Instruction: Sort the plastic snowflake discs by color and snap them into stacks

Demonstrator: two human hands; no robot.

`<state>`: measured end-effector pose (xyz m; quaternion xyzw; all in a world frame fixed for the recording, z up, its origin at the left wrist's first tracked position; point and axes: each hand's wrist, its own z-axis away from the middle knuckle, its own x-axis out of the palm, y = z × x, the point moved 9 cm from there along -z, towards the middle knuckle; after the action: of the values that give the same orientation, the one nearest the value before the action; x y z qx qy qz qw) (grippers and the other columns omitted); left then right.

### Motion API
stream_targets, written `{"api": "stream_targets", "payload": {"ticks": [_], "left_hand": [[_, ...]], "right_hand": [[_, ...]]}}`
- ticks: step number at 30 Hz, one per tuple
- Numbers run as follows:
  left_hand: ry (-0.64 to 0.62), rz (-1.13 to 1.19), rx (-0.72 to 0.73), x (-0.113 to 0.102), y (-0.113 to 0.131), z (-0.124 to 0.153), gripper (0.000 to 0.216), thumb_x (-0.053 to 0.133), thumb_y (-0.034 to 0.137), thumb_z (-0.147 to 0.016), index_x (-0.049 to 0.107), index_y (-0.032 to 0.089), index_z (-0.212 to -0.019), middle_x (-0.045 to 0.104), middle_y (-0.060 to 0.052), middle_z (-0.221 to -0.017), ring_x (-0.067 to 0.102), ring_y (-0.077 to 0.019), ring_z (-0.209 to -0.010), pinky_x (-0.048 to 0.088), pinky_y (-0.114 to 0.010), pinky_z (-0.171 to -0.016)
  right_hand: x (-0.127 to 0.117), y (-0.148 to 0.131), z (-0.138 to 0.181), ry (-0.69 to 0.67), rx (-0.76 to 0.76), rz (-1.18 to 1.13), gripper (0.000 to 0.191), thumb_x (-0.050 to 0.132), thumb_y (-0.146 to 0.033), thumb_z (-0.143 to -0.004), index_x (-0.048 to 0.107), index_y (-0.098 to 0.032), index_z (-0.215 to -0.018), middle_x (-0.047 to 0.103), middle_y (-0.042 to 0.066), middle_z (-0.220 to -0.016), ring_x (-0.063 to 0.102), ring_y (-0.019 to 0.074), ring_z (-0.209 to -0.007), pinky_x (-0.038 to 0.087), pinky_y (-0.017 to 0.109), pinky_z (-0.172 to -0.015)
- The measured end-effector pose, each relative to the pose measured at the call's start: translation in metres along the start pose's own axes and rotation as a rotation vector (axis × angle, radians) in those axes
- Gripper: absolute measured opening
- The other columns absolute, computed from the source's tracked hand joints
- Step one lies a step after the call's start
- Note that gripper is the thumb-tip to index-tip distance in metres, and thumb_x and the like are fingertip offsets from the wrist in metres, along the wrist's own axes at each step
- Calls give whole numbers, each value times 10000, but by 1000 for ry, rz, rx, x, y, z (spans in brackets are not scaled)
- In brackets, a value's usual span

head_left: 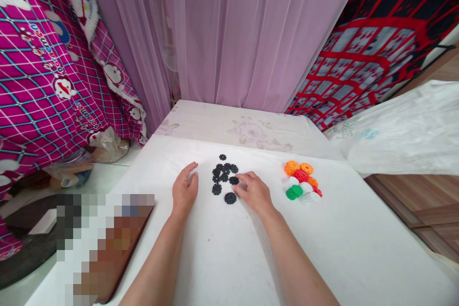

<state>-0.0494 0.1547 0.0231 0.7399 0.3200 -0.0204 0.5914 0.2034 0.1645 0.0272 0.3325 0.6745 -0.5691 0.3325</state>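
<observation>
Several black toothed plastic discs (223, 175) lie in a loose cluster on the white table (229, 248). My right hand (254, 191) rests at the cluster's right edge, fingertips pinching one black disc (234, 180). Another black disc (230, 198) lies just below those fingers. My left hand (184, 190) lies on the table left of the cluster, fingers relaxed and apart, holding nothing. A single black disc (223, 157) sits apart at the far side.
A pile of orange, red, white and green discs (301, 181) lies right of my right hand. A blurred flat object (107, 239) sits at the table's left edge. Lilac curtains (229, 33) hang behind; patterned blankets flank the table, and a white sack (405, 134) lies right.
</observation>
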Motion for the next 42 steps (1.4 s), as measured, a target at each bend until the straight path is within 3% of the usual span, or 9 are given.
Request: {"api": "stream_targets", "payload": {"ticks": [6, 11, 14, 17, 29, 34, 42], "left_hand": [[-1, -3, 7, 1, -1, 0, 304, 494, 262, -865, 657, 250, -1122, 679, -33, -1229, 595, -204, -1191, 428, -419, -1081], [-11, -16, 9, 1, -1, 0, 309, 489, 263, -867, 655, 234, -1125, 676, -48, -1234, 594, -211, -1193, 428, -423, -1080], [-17, -8, 5, 1, 1, -1, 310, 489, 260, -860, 659, 219, -1116, 681, -56, -1223, 601, -212, -1184, 434, -415, -1075], [-13, -6, 0, 1, 2, -1, 308, 492, 259, -859, 660, 223, -1115, 681, -52, -1225, 601, -210, -1185, 433, -414, -1075], [-3, 11, 5, 1, 0, -1, 299, 496, 257, -857, 664, 235, -1103, 685, -42, -1217, 605, -202, -1177, 436, -407, -1073], [0, 16, 2, 1, -1, 0, 297, 500, 257, -858, 666, 242, -1103, 685, -38, -1217, 603, -204, -1178, 436, -413, -1073], [1, 21, -8, 1, -2, -1, 299, 502, 255, -855, 667, 245, -1104, 688, -38, -1211, 606, -210, -1174, 435, -421, -1075]], "right_hand": [[-1, 0, -2, 28, -11, -28, 214, 663, -321, -755, 715, -295, -961, 635, -7, -944, 566, 142, -744, 419, 276, -711], [-2, 11, 7, 57, 36, -334, 243, 630, -364, -751, 713, -245, -946, 635, 8, -891, 560, 146, -722, 450, 290, -713], [-4, 5, 19, 59, -18, -533, 258, 635, -370, -753, 701, -217, -950, 642, 23, -886, 553, 149, -732, 462, 290, -708], [-4, -7, 31, 23, -92, -589, 219, 656, -328, -740, 692, -207, -918, 624, 16, -841, 551, 145, -743, 468, 286, -719], [-1, -19, 37, -45, -129, -437, 233, 641, -261, -715, 677, -244, -944, 633, 9, -888, 566, 143, -760, 485, 289, -747], [-4, -20, 43, 28, -122, -222, 383, 708, -253, -659, 664, -254, -1040, 640, 36, -1043, 589, 208, -957, 460, 365, -897], [3, -31, 44, 85, -108, -31, 200, 711, -292, -675, 699, -244, -868, 639, 44, -1009, 580, 227, -956, 420, 378, -872]]}}
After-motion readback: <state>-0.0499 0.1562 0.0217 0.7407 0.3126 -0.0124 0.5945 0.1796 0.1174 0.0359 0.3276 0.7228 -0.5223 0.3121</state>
